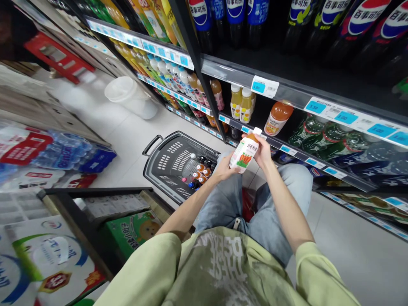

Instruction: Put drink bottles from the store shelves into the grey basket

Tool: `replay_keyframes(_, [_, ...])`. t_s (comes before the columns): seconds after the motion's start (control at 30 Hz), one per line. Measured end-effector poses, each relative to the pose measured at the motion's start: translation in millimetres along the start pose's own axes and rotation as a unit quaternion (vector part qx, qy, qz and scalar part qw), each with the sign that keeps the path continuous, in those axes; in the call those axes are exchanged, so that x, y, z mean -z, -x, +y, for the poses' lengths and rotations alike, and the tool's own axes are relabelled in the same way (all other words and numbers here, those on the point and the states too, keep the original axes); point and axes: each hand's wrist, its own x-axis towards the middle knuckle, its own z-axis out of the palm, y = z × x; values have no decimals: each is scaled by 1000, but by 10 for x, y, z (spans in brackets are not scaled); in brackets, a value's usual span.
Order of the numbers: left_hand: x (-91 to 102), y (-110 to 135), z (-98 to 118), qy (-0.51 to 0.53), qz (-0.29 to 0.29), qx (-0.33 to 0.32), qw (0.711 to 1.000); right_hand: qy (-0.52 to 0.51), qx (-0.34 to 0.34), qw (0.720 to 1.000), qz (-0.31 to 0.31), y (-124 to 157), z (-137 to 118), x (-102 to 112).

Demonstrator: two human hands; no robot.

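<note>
Grip: left hand (pixel 225 169) curled round the lower end of the white-labelled bottle (pixel 244 154), right hand (pixel 263 152) closed on its upper side near the cap; both have hold of it.
Bottle: held in front of the person, tilted, white cap uppermost, label towards the camera (orange vegetables printed on it).
Shelf: beyond the hands, yellow bottles (pixel 246 105) stand left of an orange drink (pixel 278 119).
Basket: dark grey basket (pixel 168 168) on the floor by the person's left leg, small bottles (pixel 201 173) inside.
Aisle: white bucket (pixel 123 89) farther off, water packs (pixel 70 148) at left.
</note>
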Motion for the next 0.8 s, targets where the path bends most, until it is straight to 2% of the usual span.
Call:
replay_keyframes(0.1, [41,34,-23,63,7,4,998,-15,-10,1000,-18,4,32,-46])
replay_keyframes(0.3, [-25,45,165,-68,30,5,997,-24,54,995,83,-79,133,-37])
replay_keyframes(0.4, [-41,25,243,-95,35,-1,995,-15,68,992,109,-100,151,-1])
replay_keyframes(0.63, [-103,4,223,-143,77,-50,985,20,86,990,111,-91,180,44])
replay_keyframes(0.73, [-107,24,185,-129,89,-42,987,22,77,989,121,-88,170,43])
replay_keyframes(0.8, [-72,36,141,-99,86,-37,991,11,61,993,102,-80,152,23])
